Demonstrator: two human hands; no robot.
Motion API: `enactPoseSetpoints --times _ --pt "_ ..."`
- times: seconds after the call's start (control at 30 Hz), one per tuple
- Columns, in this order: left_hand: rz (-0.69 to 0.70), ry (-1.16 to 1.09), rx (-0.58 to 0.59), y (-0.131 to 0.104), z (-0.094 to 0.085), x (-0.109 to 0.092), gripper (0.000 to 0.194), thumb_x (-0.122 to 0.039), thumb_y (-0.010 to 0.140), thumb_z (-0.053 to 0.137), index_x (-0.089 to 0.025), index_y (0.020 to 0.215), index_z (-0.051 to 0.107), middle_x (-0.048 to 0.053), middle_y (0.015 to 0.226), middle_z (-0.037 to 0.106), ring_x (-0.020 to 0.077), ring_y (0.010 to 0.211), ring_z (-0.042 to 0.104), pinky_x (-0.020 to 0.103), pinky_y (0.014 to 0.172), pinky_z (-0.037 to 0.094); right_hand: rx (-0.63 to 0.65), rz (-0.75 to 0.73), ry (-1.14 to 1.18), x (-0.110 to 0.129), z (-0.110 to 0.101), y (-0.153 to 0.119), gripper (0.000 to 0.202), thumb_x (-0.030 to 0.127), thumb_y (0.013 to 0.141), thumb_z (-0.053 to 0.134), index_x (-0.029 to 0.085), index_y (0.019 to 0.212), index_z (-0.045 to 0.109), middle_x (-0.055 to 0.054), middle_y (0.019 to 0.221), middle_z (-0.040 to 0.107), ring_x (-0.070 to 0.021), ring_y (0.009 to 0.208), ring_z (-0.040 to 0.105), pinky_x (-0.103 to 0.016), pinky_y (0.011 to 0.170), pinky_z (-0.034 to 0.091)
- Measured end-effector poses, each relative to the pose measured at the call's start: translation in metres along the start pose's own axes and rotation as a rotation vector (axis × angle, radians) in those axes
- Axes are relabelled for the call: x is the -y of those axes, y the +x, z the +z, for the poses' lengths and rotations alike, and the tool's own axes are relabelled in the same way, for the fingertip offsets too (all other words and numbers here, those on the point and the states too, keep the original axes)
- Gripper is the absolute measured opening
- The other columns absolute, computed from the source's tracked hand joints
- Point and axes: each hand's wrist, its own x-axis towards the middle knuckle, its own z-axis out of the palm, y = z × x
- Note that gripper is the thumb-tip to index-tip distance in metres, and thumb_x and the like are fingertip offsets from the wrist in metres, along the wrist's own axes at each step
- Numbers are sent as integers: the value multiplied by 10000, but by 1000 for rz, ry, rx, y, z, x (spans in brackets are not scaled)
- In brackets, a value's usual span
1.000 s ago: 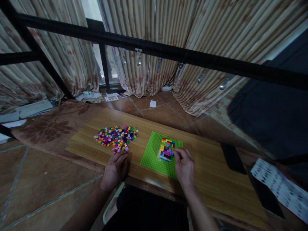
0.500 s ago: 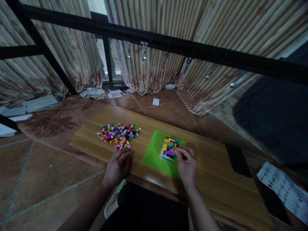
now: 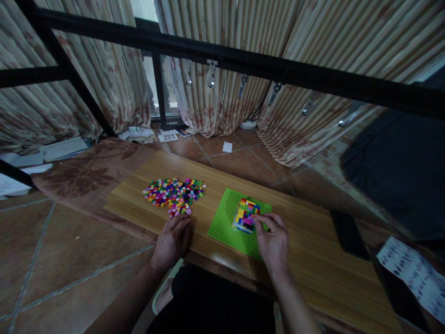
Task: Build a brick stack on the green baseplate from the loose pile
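A low block built of multicoloured toy bricks [image 3: 246,214] sits on a green studded baseplate [image 3: 222,222]. My right hand [image 3: 273,239] is at the block's right side, with thumb and forefinger pinched together against it. Anything between those fingertips is too small to make out. To the left lies a spread pile of loose toy bricks [image 3: 174,192] in many colours. My left hand [image 3: 172,241] rests on the table at the pile's near edge, its fingers curled and pressed together beside a few pink bricks. What it may hold is hidden.
The wooden table [image 3: 313,260] carries a dark phone-like slab [image 3: 349,234] on the right. Beyond it hangs a printed sheet [image 3: 413,273]. A black metal rail [image 3: 222,53] crosses above the far side, before striped curtains [image 3: 222,102]. A patterned brown cloth [image 3: 86,174] lies under the table's left end.
The whole view has shifted slightly, so everything appears a little further right. Both hands keep about the same places, the right at the brick block and the left by the pile.
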Motion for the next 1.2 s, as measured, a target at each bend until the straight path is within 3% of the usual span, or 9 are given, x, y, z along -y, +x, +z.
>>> enactPoseSetpoints --times 0.27,0.8,0.97,1.2 --pt "0 -5 -7 -1 1 1 236 -207 901 468 -196 1094 603 94 1157 625 238 1110 574 430 975 484 30 13 -112 5 1 2 237 339 852 547 213 802 742 -58 863 631 -188 805 579 -319 740 457" --pt "0 -39 -27 0 -1 -2 236 -159 876 464 -176 1049 623 97 1135 630 229 1088 581 415 945 511 92 -236 -521 2 -3 -11 329 298 928 419 229 1040 721 -77 896 641 -215 817 517 -330 711 433" --pt "-1 -34 -18 -1 0 0 270 -140 867 464 -183 1085 619 94 1179 621 236 1124 571 447 987 486 55 -241 -451 4 -5 -13 340 323 939 414 233 1075 712 -77 909 653 -220 861 533 -335 751 439" --pt "13 -50 -25 -1 0 0 262 -145 869 467 -194 1073 625 92 1182 621 227 1118 580 432 990 489 -113 -77 -200 0 -15 -13 405 401 936 412 153 1093 691 -114 955 651 -210 865 595 -336 781 467"
